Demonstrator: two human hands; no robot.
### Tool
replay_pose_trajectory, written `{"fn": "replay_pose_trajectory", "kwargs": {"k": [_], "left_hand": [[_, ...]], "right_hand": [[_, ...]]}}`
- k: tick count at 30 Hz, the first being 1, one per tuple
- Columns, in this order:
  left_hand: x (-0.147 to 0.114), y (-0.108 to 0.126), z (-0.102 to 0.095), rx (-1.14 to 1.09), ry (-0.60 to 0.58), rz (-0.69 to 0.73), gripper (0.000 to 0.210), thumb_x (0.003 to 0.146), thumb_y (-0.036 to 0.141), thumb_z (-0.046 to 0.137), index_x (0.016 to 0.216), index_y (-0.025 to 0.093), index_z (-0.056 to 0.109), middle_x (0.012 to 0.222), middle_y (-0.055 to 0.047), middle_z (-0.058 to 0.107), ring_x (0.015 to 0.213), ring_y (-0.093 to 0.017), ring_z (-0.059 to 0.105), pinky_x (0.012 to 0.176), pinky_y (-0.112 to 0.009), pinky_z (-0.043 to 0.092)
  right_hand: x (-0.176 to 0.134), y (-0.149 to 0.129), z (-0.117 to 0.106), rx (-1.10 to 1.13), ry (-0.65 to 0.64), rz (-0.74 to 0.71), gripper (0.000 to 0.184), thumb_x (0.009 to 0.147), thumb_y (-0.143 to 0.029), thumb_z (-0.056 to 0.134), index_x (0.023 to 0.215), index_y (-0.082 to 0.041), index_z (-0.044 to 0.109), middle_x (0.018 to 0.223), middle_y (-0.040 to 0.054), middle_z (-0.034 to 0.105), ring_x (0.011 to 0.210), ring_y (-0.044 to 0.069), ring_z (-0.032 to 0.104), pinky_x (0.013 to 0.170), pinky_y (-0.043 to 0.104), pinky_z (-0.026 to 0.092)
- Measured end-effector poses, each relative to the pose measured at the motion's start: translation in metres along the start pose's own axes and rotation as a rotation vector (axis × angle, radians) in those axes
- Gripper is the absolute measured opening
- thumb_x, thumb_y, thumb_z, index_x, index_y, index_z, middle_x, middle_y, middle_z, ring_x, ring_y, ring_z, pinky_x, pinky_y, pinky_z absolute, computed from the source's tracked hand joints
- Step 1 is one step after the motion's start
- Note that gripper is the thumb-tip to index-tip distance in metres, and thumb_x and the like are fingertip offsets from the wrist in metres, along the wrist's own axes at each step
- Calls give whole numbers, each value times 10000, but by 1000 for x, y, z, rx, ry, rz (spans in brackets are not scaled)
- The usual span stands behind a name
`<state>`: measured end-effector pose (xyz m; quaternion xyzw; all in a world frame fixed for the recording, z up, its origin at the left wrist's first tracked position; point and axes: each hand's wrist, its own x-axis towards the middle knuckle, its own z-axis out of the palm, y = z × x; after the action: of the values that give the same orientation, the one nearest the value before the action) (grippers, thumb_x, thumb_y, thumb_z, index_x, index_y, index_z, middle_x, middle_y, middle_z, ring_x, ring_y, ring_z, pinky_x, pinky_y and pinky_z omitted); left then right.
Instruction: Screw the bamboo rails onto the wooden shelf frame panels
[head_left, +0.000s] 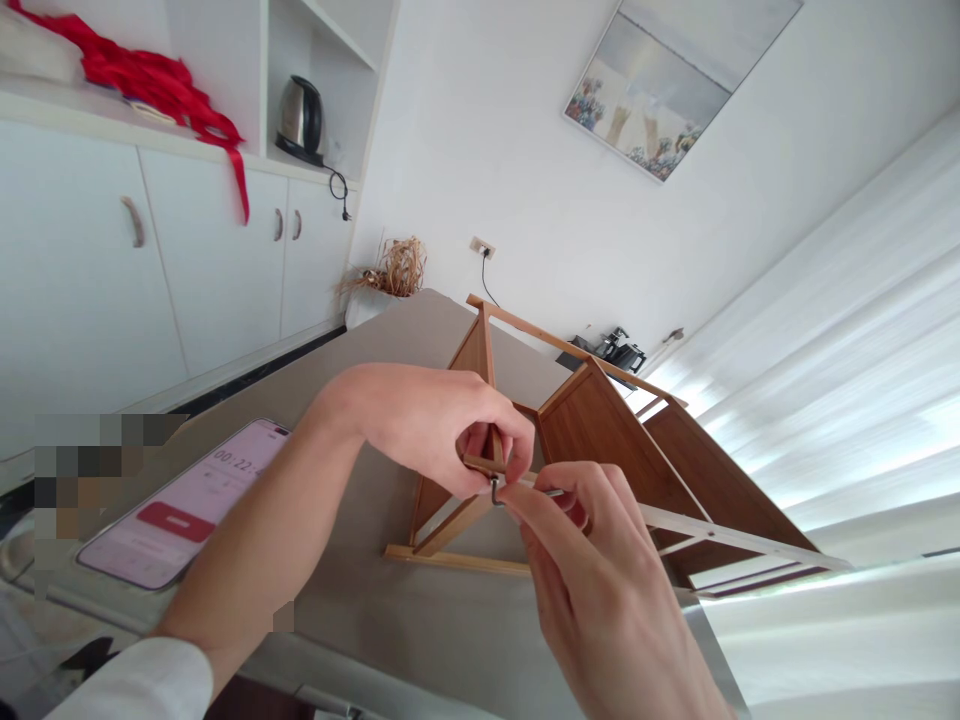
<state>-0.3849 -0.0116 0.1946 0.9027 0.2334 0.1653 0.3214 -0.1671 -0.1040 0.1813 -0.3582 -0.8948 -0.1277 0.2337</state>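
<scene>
A brown wooden shelf rack (600, 430) lies on its side on the beige table (420, 330). My left hand (427, 420) pinches a thin wooden rail (480, 464) at the rack's near corner. My right hand (592, 560) holds a small metal hex key (496, 490) with its bent end at that same joint, just under the left fingers. Both hands touch at the corner. Whatever sits under the fingertips in the joint is hidden.
A phone (187, 505) with a running timer on a pink screen lies on the table at the left. White cabinets (150, 260) with a kettle (300, 118) and red cloth (157, 80) stand behind. Dried grass (397, 265) sits at the table's far end, curtains (862, 400) at right.
</scene>
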Motion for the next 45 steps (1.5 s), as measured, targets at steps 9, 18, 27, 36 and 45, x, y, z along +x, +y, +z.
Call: {"fn": "replay_pose_trajectory", "kwargs": {"k": [9, 18, 27, 36, 45], "left_hand": [[-1, 4, -1, 27, 2, -22, 158, 790, 193, 646, 934, 249, 682, 896, 36, 682, 798, -126, 611, 676, -231, 423], [0, 4, 0, 15, 3, -17, 183, 785, 195, 646, 955, 241, 696, 920, 14, 691, 812, -144, 610, 710, -248, 431], [-1, 3, 0, 5, 11, -26, 188, 783, 194, 639, 952, 247, 703, 910, 9, 680, 838, -152, 609, 757, -255, 434], [-1, 4, 0, 13, 0, -32, 186, 790, 183, 632, 954, 248, 692, 931, 16, 687, 840, -145, 612, 782, -258, 447], [-1, 3, 1, 1, 11, -19, 185, 782, 182, 640, 946, 250, 693, 895, 16, 672, 805, -143, 599, 763, -261, 438]], "right_hand": [[5, -2, -8, -17, -35, 3, 365, 871, 22, 530, 1139, -196, 645, 1006, 66, 581, 848, 176, 486, 693, 295, 475], [6, -1, -3, 46, 55, 30, 175, 940, -53, 556, 998, -186, 654, 940, 49, 606, 820, 155, 508, 683, 282, 450], [-16, 3, 22, 118, 155, 156, 83, 962, -155, 596, 972, -209, 658, 827, 10, 663, 746, 147, 590, 685, 270, 471], [-22, 3, 36, 311, 219, 172, 276, 962, -72, 533, 1146, -231, 662, 963, 22, 697, 879, 119, 663, 781, 221, 535], [-28, 8, 41, 307, 242, 147, 331, 944, -41, 541, 1185, -239, 652, 961, 50, 626, 882, 134, 636, 750, 251, 561]]}}
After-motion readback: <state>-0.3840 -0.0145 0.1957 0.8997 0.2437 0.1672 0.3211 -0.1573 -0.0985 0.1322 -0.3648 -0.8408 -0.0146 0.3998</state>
